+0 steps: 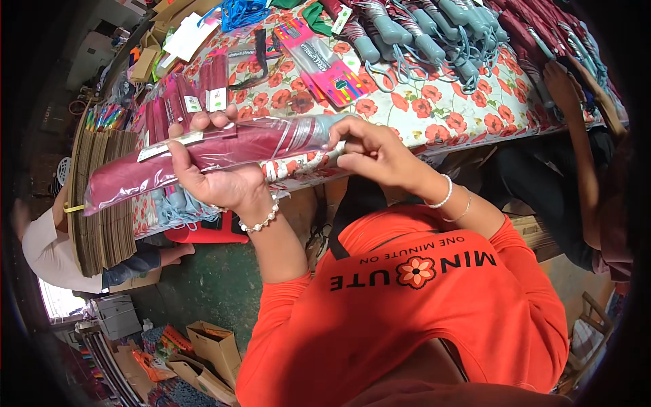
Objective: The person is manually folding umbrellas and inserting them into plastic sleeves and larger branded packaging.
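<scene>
A folded maroon umbrella (264, 144) with a grey handle lies in a clear plastic sleeve (115, 178), held out slantwise above the table. My left hand (220, 183) supports it from below, with thumb and fingers wrapped round its middle beside a white tag (169, 146). At the handle end, my right hand (380, 152) has its fingers curled and pinched at the sleeve's edge; the fingertips partly hide the handle.
A table with a poppy-patterned cloth (447, 129) carries several grey-handled umbrellas (420, 34), wrapped maroon umbrellas (159, 112) and printed plastic sleeves (329, 71). Stacked cardboard (105, 203) stands at left. One person's arm (566, 88) is at right; another person (51, 237) sits at left.
</scene>
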The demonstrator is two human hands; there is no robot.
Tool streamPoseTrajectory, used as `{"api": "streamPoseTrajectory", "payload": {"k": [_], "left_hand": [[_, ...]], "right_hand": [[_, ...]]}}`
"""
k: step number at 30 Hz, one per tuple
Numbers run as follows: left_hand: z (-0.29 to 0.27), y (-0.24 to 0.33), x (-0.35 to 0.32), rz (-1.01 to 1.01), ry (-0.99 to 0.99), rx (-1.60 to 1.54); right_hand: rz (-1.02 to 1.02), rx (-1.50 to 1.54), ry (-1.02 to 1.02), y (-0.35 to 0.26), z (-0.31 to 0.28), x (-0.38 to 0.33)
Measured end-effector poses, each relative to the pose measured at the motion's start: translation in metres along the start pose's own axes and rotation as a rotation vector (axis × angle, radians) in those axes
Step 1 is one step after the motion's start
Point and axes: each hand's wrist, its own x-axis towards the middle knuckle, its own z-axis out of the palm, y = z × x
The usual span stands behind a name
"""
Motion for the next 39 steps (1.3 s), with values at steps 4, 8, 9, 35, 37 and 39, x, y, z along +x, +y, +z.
{"api": "streamPoseTrajectory", "payload": {"k": [4, 8, 9, 35, 37, 39], "left_hand": [[0.003, 0.000, -0.001, 0.036, 0.008, -0.040], [0.004, 0.002, 0.000, 0.036, 0.008, -0.053], [0.004, 0.003, 0.000, 0.031, 0.007, -0.055], [0.050, -0.014, -0.009, -0.367, 0.089, 0.059], [0.034, -0.020, -0.007, -0.410, 0.091, 0.009], [0.017, -0.024, -0.004, -0.485, 0.098, -0.096]], "right_hand": [[0.235, 0.650, -0.071, -0.008, 0.003, -0.006], [0.160, 0.238, -0.014, 0.003, 0.006, -0.013], [0.084, -0.079, 0.025, 0.011, 0.007, -0.015], [-0.077, 0.524, 0.163, -0.019, 0.019, -0.003], [-0.025, 0.471, 0.112, -0.023, 0.011, -0.002], [0.079, 0.360, -0.002, -0.029, -0.005, -0.001]]}}
